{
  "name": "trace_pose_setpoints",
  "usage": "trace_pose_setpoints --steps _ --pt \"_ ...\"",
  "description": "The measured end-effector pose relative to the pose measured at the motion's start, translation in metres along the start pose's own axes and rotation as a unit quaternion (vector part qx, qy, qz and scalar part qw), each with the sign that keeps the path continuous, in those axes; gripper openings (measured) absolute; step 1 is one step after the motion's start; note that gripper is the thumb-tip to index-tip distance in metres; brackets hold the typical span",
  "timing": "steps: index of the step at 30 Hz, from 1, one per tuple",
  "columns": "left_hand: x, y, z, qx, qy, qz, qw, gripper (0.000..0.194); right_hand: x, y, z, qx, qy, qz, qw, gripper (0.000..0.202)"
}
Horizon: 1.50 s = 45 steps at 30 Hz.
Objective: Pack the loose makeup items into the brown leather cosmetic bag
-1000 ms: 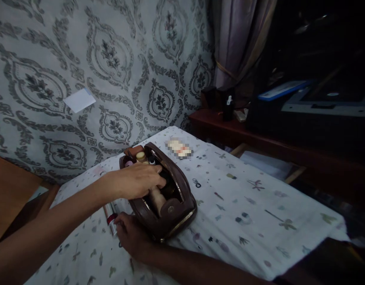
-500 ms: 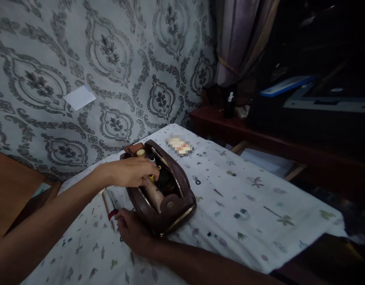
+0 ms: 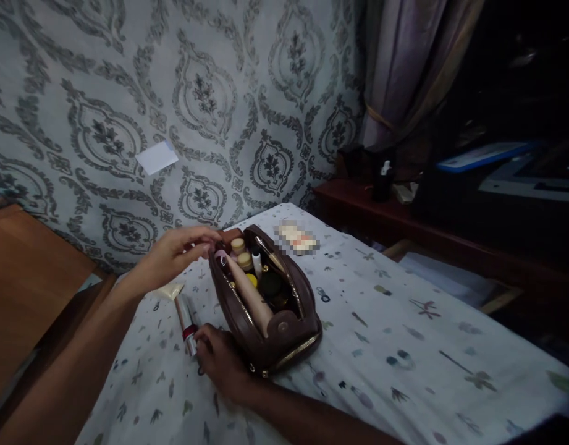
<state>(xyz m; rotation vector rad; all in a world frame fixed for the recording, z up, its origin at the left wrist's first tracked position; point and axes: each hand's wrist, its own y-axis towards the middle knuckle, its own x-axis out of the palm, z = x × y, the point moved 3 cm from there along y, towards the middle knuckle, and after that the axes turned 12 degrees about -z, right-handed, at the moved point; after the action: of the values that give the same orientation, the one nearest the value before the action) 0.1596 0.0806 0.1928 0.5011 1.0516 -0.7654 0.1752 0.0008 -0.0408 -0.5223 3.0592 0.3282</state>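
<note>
A brown leather cosmetic bag (image 3: 307, 290) lies unzipped on the patterned cloth. Inside it are a long beige tube (image 3: 252, 295), small jars with tan lids (image 3: 244, 260), a white-topped tube (image 3: 257, 262), a yellow item (image 3: 252, 279) and a dark round item (image 3: 270, 284). My left hand (image 3: 185, 250) is at the bag's far left end, its thumb and fingers closed on the rim. My right hand (image 3: 223, 364) rests beside the bag's near side, fingers loosely curled and apart, holding nothing visible. Just left of its fingertips lies a silver tube with a red band (image 3: 187, 321).
A small cream packet (image 3: 171, 290) lies beyond the silver tube. Behind the bag is a blurred-out flat item (image 3: 297, 238). The patterned wall (image 3: 205, 93) borders the far side. At right stand a dark red shelf (image 3: 349, 201) and an open drawer (image 3: 492, 300).
My left hand has come out of the bag and moved to its far left rim, uncovering the contents. My right hand stays beside the bag. The view has shifted left.
</note>
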Motion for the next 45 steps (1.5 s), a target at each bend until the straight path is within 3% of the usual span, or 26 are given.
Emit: trace_pose_setpoints --steps 4,8,10,12,17,26,32,36,41,43,45 --pt "0.005 -0.043 -0.063 -0.1 -0.097 0.111 0.984 0.036 -0.002 0.002 -0.001 -0.016 0.001 -0.001 1.0 0.017" --pt "0.026 -0.09 -0.134 -0.214 -0.116 0.164 0.956 0.037 -0.003 0.003 -0.001 -0.023 0.011 -0.013 1.0 0.016" --pt "0.038 -0.111 -0.167 -0.296 -0.061 0.157 0.94 0.036 -0.003 0.004 0.0 -0.019 0.023 -0.027 0.999 0.017" --pt "0.05 -0.128 -0.192 -0.337 -0.035 0.147 0.929 0.032 -0.002 0.004 0.002 -0.018 0.023 -0.03 0.999 0.017" --pt "0.072 -0.139 -0.229 -0.379 0.044 0.122 0.916 0.031 -0.001 0.005 0.003 -0.009 0.031 -0.034 0.999 0.017" --pt "0.088 -0.111 -0.239 -0.372 0.197 0.049 0.906 0.047 -0.002 0.005 0.003 -0.014 0.03 -0.028 0.999 0.018" --pt "0.081 -0.1 -0.227 -0.356 0.249 -0.024 0.9 0.04 -0.001 0.004 0.002 -0.007 0.035 -0.027 0.999 0.016" --pt "0.071 -0.102 -0.219 -0.352 0.269 -0.034 0.896 0.033 0.0 0.003 0.001 -0.008 0.035 -0.027 0.999 0.015" --pt "0.056 -0.117 -0.213 -0.392 0.254 0.031 0.884 0.025 -0.001 0.003 0.002 -0.012 0.02 -0.015 1.0 0.015" --pt "0.05 -0.123 -0.205 -0.382 0.162 0.117 0.902 0.029 -0.002 0.003 0.001 -0.013 0.021 -0.022 0.999 0.015" --pt "0.049 -0.128 -0.192 -0.328 -0.004 0.217 0.919 0.039 -0.002 0.004 0.001 -0.015 0.028 -0.025 0.999 0.016"
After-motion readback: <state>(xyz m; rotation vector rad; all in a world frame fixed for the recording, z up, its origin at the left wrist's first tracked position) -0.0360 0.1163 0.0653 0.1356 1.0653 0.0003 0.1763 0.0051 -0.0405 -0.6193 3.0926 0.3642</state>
